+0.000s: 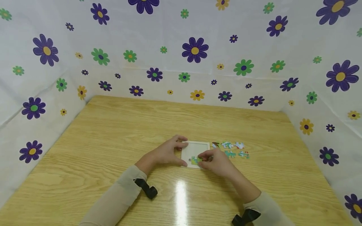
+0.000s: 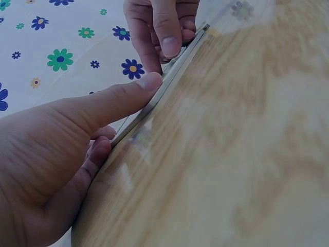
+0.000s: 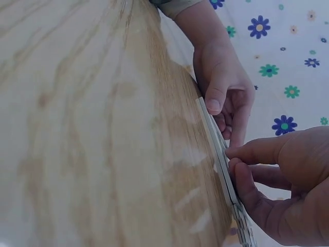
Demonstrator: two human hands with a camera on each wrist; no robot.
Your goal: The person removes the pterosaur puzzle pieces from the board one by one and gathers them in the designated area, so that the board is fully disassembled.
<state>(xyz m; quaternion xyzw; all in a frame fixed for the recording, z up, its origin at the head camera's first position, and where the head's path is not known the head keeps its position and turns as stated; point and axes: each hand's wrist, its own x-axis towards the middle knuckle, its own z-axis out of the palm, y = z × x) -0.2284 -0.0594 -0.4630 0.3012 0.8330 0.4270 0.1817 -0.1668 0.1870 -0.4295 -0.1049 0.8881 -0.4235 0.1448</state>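
A small pale puzzle tray [image 1: 204,143] with a raised rim lies flat on the table. My left hand [image 1: 167,153] grips it by the left side, thumb at the near corner and fingers at the far one; the left wrist view shows the thumb on the rim. Inside the tray, at its near edge, is a green and yellow puzzle piece [image 1: 194,160]. Over that edge my right hand [image 1: 217,162] pinches at the piece with thumb and forefinger, which partly hide it. In the right wrist view the right fingertips [image 3: 235,154] meet at the rim.
Several loose puzzle pieces [image 1: 229,154] lie in two rows just right of the tray, partly behind the right hand. The wood-grain table [image 1: 127,125] is bordered by a flower-patterned cloth [image 1: 169,62] at the back and both sides.
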